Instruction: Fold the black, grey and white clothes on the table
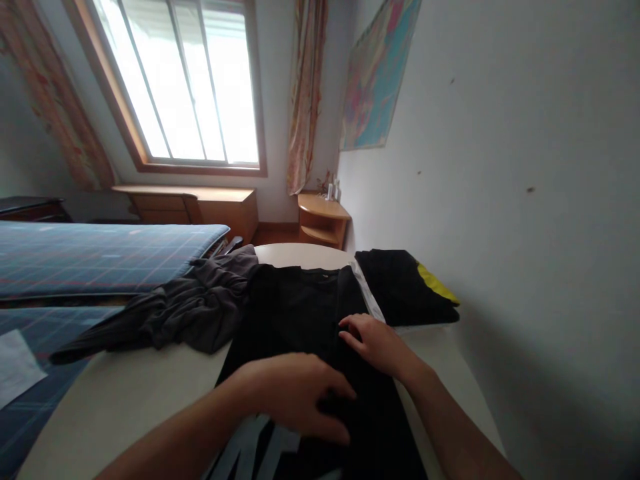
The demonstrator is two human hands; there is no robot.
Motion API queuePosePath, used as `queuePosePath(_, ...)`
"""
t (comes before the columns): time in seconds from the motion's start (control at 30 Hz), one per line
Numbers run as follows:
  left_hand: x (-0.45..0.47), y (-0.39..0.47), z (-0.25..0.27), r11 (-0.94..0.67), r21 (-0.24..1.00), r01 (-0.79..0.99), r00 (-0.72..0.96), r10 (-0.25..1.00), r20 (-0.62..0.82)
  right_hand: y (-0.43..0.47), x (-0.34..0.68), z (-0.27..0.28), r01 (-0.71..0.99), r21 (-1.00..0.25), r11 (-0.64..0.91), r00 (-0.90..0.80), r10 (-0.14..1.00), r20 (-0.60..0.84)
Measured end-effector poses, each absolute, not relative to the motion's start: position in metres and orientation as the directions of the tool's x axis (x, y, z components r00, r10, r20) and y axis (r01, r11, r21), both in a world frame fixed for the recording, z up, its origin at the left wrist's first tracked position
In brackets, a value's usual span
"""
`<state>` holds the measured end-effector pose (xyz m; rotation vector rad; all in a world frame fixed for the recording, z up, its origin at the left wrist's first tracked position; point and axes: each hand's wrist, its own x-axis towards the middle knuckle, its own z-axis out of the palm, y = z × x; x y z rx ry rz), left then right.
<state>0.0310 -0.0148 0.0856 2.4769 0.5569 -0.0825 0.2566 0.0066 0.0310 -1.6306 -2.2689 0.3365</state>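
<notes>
A black T-shirt (293, 303) with large light-grey letters lies spread on a round pale table (165, 387), and a strip along its right side is folded over. My left hand (300, 393) is over the lower middle of the shirt, thumb and fingers apart, nothing visible between them. On the folded right strip rests my right hand (373, 340), with its fingers curved and a gap between fingertips and thumb. Crumpled dark-grey clothing (200, 300) lies left of the shirt. To the right is a folded black garment (395, 287) with a yellow patch.
A white wall (525, 267) runs close along the right. Left of the table is a blue plaid mattress (100, 260), with a white sheet (17, 367) on the lower bedding. A wooden desk (225, 195) and a corner shelf (323, 207) stand by the window.
</notes>
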Motion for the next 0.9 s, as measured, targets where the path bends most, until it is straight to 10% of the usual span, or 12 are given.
queuePosePath(0.1,0.013,0.026,0.087,-0.615,0.283,0.736,0.608,0.784,0.122,0.013,0.254,0.019,0.855,-0.335,0.396,-0.335,0.915,0.226)
queuePosePath(0.2,-0.017,0.065,0.081,-0.264,0.149,0.953,0.197,0.913,0.357,0.017,0.252,0.005,0.842,-0.343,0.416,-0.34,0.904,0.261)
queuePosePath(0.5,-0.076,0.114,0.053,0.016,0.112,0.994,-0.037,0.982,0.186,0.02,0.253,-0.005,0.861,-0.343,0.377,-0.347,0.926,0.148)
queuePosePath(0.9,-0.098,0.14,0.054,-0.08,0.741,0.667,-0.325,0.864,0.386,0.023,0.254,-0.005,0.866,-0.337,0.37,-0.343,0.929,0.139)
